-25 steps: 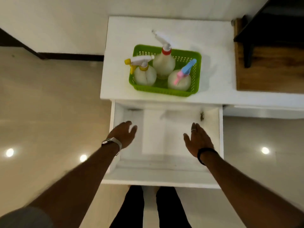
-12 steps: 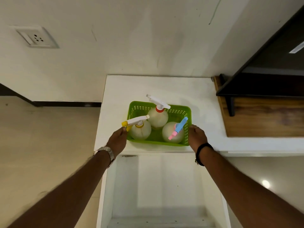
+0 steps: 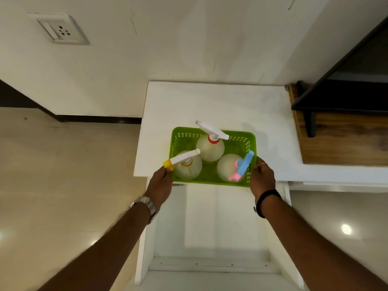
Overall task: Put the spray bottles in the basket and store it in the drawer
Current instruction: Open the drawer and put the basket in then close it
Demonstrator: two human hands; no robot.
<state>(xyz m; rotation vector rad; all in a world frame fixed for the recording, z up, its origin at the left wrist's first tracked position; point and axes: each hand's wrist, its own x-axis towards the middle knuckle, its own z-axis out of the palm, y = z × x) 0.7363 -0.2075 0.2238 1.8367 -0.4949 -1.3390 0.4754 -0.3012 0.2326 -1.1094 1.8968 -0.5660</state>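
Note:
A green plastic basket [image 3: 249, 141] sits at the front edge of the white cabinet top [image 3: 210, 101], its front overhanging the open drawer [image 3: 210, 227]. Three pale spray bottles stand in it: one with a yellow-tipped white nozzle [image 3: 188, 166] at the left, one with a red collar [image 3: 210, 150] at the back, one with a blue and pink trigger [image 3: 228, 166] at the right. My left hand [image 3: 160, 185] grips the basket's left end. My right hand [image 3: 261, 177] grips its right end.
The white drawer is pulled far out below the basket, with nothing inside. A wooden shelf with a dark unit [image 3: 340, 135] stands to the right. A wall socket [image 3: 60, 31] is at the upper left. Glossy beige floor [image 3: 63, 175] lies to the left.
My hands rose from the open drawer to the basket's two ends and closed on them. The view tilted up toward the wall, and the basket came slightly forward over the drawer.

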